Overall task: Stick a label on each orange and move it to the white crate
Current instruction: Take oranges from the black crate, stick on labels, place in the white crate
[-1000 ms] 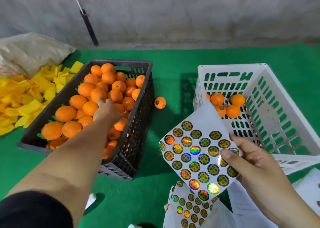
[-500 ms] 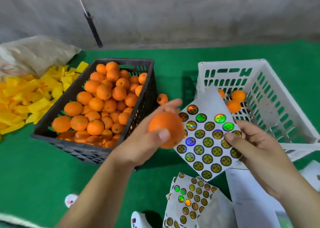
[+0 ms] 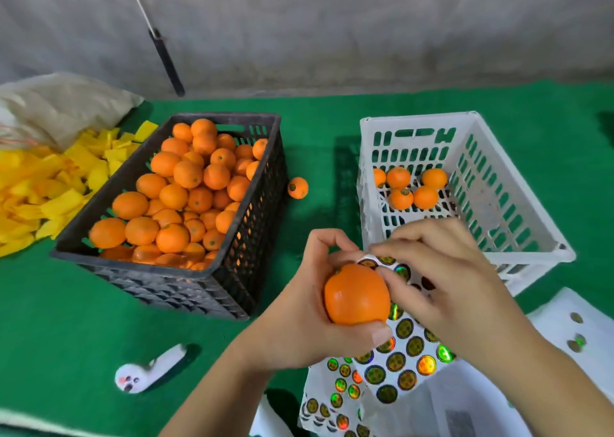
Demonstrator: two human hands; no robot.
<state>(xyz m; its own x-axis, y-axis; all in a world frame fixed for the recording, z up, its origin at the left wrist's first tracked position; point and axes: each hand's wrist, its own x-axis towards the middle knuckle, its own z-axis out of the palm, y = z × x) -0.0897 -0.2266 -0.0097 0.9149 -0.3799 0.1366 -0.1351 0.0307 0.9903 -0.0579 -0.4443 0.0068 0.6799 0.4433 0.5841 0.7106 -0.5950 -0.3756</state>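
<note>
A round orange fruit (image 3: 356, 295) sits gripped in the person's left hand (image 3: 309, 307), held over the green felt surface (image 3: 66, 330) in front of the white slotted plastic crate (image 3: 518, 204). The right hand (image 3: 442, 283), fingers curled, pinches at a white sheet of round holographic stickers (image 3: 403, 357) just beside the fruit. Five oranges (image 3: 400, 199) lie in the white crate's far corner. The black slotted plastic crate (image 3: 232, 280) at left is heaped with oranges; one stray orange (image 3: 297, 188) rests just beside it.

white crate (image 3: 521, 184) open-topped, oranges (image 3: 410, 187) at back
</note>
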